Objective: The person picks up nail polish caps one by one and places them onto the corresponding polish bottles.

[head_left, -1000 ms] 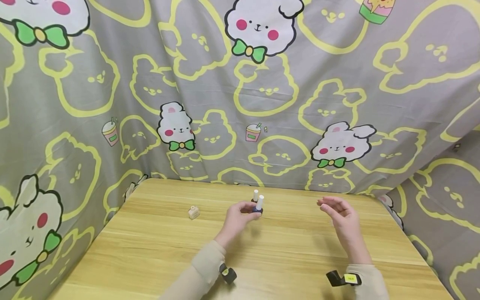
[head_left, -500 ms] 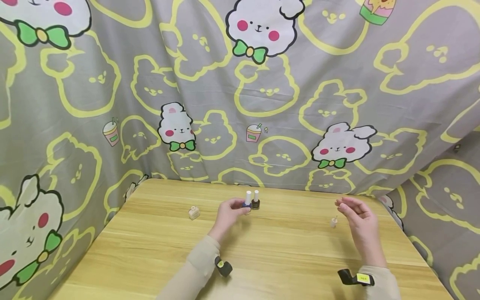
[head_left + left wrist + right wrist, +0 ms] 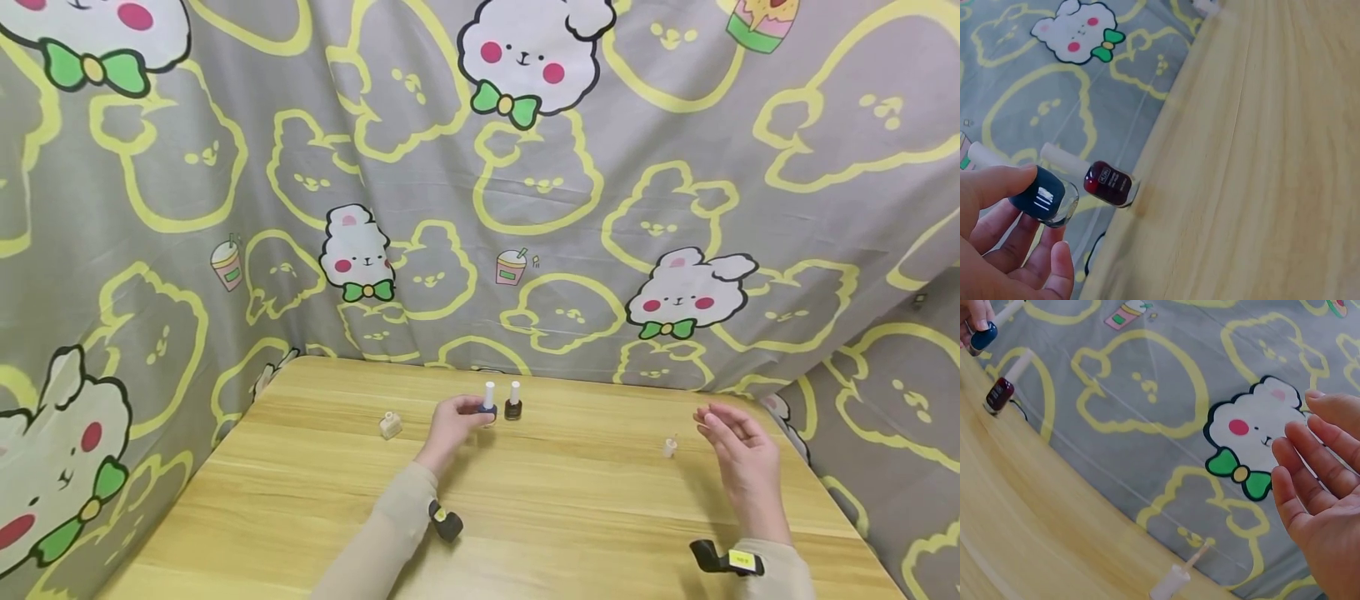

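My left hand point(image 3: 448, 429) pinches a dark blue nail polish bottle point(image 3: 1046, 192) with a white cap, thumb on its near side. Whether its base touches the table cannot be told. Just right of it stands a dark red nail polish bottle point(image 3: 513, 409), upright and white-capped. My right hand point(image 3: 748, 458) is in the air at the right with nothing in it, fingers loosely bent in the right wrist view. Left of that hand, a white nail polish cap point(image 3: 670, 449) stands on the table, its brush pointing up. A pale, capless nail polish bottle point(image 3: 390, 426) stands at the left.
The wooden table point(image 3: 555, 517) ends at the back against a grey curtain point(image 3: 420, 183) with cartoon prints, which also hangs along both sides. Each sleeve has a black wrist strap, left point(image 3: 446, 522) and right point(image 3: 723, 560).
My left hand moved left with the blue bottle, away from the dark red one. My right hand moved right, and the white cap with its brush now shows on the table.
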Motion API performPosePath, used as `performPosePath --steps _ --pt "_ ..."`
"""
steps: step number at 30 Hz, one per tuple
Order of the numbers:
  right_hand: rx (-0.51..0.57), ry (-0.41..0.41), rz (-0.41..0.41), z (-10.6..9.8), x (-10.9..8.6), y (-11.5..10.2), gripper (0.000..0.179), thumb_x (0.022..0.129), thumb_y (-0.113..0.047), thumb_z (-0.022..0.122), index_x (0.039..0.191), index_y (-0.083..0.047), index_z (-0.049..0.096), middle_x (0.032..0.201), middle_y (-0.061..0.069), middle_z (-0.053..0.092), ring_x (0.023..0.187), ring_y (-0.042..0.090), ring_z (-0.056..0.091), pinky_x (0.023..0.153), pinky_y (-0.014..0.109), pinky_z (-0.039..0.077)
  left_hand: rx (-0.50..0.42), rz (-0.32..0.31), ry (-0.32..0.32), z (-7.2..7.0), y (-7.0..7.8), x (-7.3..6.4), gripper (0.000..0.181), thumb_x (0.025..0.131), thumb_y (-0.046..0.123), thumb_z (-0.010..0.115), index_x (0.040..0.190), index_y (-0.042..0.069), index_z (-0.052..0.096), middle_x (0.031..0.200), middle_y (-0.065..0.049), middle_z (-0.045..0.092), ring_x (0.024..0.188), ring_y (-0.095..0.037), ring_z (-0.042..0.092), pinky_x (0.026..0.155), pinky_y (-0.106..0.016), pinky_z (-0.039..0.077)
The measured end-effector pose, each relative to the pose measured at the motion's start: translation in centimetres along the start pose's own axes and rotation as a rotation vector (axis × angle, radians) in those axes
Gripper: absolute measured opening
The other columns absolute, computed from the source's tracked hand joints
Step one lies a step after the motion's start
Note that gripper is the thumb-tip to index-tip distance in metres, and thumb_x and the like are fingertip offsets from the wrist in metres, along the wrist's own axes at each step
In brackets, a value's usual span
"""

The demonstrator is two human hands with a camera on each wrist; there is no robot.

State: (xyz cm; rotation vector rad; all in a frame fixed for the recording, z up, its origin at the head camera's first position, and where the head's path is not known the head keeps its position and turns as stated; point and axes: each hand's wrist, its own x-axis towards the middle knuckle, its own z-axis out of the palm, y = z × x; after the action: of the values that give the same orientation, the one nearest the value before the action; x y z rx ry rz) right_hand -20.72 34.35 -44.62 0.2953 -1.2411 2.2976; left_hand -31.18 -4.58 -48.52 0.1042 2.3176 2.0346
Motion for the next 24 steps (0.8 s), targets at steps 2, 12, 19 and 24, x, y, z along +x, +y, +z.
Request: performPosePath --steps 2,12,19,24 --pt "0.005 0.014 0.014 -0.4 0.0 0.0 0.029 0.091 0.021 0.044 0.105 0.007 0.066 0.095 0.012 0.075 0.089 0.020 0.073 0.079 0.026 0.058 0.001 -0.016 -0.005 0.0 -0.1 0.3 0.040 0.079 0.013 0.079 0.115 0.001 0.067 0.111 -0.014 0.069 0.098 -0.019 0.065 0.091 -0.036 0.052" --pt "0.034 0.070 0.088 -2.2 -0.1 0.5 0.030 0.092 0.020 0.045 0.103 0.003 0.068 0.093 0.011 0.075 0.088 0.019 0.074 0.080 0.026 0.058 0.024 -0.040 0.026 -0.3 -0.5 1.5 0.038 0.078 0.009 0.079 0.113 -0.001 0.067 0.108 -0.016 0.070 0.097 -0.022 0.066 0.088 -0.036 0.052" --pt "0.037 0.107 0.131 -3.2 -0.2 1.0 0.026 0.092 0.015 0.050 0.101 0.001 0.069 0.093 0.010 0.076 0.088 0.018 0.073 0.079 0.026 0.058 0.064 -0.054 0.035 -0.7 -0.7 2.4 0.036 0.078 0.006 0.078 0.112 -0.001 0.068 0.108 -0.016 0.070 0.098 -0.023 0.065 0.088 -0.036 0.052" --pt "0.037 0.130 0.147 -3.8 -0.3 1.3 0.024 0.095 0.011 0.049 0.101 0.000 0.069 0.093 0.008 0.076 0.088 0.017 0.073 0.079 0.025 0.058 0.091 -0.050 0.033 -0.8 -0.9 3.0 0.036 0.077 0.003 0.078 0.110 -0.003 0.067 0.108 -0.017 0.070 0.099 -0.024 0.066 0.088 -0.037 0.052"
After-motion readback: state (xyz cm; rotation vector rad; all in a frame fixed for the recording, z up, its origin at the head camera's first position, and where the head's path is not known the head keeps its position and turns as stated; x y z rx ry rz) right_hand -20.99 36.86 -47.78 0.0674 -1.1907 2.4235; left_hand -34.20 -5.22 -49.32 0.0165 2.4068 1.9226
